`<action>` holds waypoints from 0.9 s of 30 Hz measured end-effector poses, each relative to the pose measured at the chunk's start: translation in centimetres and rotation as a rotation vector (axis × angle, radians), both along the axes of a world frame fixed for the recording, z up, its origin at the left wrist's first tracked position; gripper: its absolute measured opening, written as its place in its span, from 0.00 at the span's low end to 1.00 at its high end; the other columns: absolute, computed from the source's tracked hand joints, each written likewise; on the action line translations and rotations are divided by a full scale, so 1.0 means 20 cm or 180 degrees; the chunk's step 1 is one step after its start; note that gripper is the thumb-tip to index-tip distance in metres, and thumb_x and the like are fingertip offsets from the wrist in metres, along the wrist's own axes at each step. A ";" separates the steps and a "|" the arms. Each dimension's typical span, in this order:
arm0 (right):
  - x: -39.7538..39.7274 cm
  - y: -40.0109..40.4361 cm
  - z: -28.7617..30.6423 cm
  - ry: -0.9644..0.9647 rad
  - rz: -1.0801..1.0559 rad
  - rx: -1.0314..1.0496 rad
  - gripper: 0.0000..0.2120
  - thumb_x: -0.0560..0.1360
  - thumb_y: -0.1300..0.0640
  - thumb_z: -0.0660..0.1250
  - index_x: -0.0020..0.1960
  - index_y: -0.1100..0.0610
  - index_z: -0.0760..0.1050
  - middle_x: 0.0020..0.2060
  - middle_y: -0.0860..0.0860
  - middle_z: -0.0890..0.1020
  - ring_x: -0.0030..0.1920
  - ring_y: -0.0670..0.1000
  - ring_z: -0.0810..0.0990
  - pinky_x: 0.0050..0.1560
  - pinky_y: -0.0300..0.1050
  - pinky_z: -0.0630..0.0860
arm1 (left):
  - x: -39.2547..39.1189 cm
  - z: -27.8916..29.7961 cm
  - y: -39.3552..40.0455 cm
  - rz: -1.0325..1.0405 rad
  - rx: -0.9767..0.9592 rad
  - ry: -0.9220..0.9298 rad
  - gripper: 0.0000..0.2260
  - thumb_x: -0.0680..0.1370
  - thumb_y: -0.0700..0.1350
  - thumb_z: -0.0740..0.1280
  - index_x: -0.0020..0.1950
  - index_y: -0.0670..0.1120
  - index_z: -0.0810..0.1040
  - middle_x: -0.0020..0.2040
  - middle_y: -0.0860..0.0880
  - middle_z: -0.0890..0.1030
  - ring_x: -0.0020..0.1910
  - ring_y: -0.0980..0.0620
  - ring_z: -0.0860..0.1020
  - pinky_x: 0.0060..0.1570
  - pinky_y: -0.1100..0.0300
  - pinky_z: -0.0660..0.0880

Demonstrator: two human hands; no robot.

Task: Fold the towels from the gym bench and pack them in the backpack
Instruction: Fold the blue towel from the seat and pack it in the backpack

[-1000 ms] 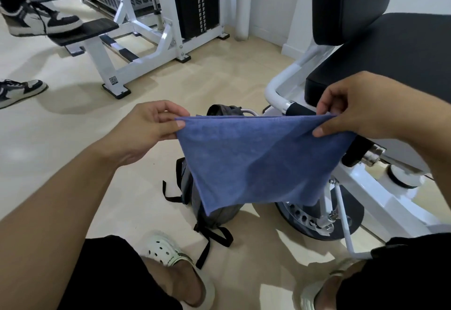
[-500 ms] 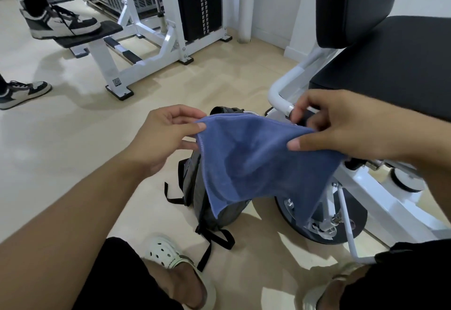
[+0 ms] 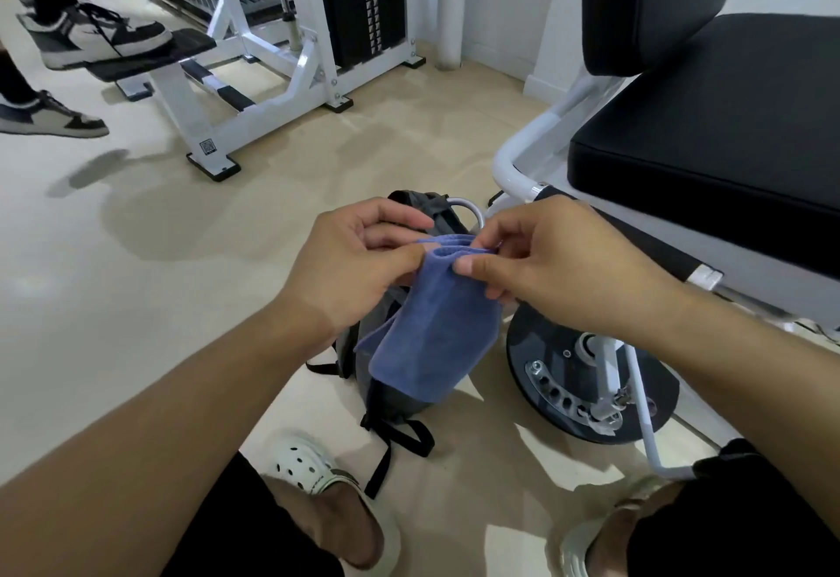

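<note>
Head view — towel (image 3: 432,331) hangs lengthwise.

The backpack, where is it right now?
In the head view the backpack stands on the floor at centre, between the person's feet and just left of the bench's round base, mostly hidden behind the blue towel.

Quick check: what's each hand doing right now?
Left hand: pinching the towel at its top edge.
Right hand: pinching the same edge.

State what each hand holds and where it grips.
Both the left hand and right hand pinch the blue towel at its bunched top edge.
</note>
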State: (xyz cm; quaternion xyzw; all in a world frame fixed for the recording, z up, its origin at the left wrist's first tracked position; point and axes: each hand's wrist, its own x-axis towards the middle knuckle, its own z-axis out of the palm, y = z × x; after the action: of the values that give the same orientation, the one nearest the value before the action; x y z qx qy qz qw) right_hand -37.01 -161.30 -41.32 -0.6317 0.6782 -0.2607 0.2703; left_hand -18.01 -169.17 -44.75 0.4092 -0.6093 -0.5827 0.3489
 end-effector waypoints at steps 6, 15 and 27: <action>0.00 -0.02 -0.02 0.0590 -0.0116 -0.0303 0.09 0.75 0.41 0.71 0.42 0.45 0.80 0.41 0.45 0.79 0.41 0.43 0.78 0.43 0.43 0.75 | -0.01 0.02 0.03 -0.0022 0.0106 0.0125 0.06 0.76 0.32 0.72 0.50 0.40 0.82 0.43 0.42 0.88 0.40 0.51 0.86 0.40 0.62 0.81; 0.00 -0.01 -0.05 0.0815 -0.0141 -0.0467 0.10 0.74 0.38 0.70 0.42 0.44 0.81 0.44 0.41 0.76 0.46 0.43 0.77 0.48 0.49 0.78 | -0.02 0.01 0.05 -0.0131 0.0089 0.0176 0.05 0.75 0.37 0.74 0.51 0.41 0.83 0.40 0.46 0.88 0.39 0.52 0.86 0.41 0.63 0.81; -0.05 -0.02 -0.01 0.1359 0.0210 -0.0276 0.17 0.69 0.33 0.72 0.40 0.46 0.76 0.58 0.42 0.75 0.62 0.47 0.67 0.56 0.40 0.65 | 0.09 0.06 -0.09 0.0171 -0.0319 0.0041 0.12 0.69 0.39 0.78 0.50 0.47 0.83 0.41 0.49 0.87 0.41 0.53 0.84 0.49 0.59 0.83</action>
State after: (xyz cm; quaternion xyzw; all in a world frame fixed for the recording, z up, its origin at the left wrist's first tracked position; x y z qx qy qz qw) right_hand -38.06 -161.80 -41.61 -0.7054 0.6872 -0.1409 0.1015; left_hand -16.27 -170.92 -43.56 0.4036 -0.6243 -0.5445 0.3885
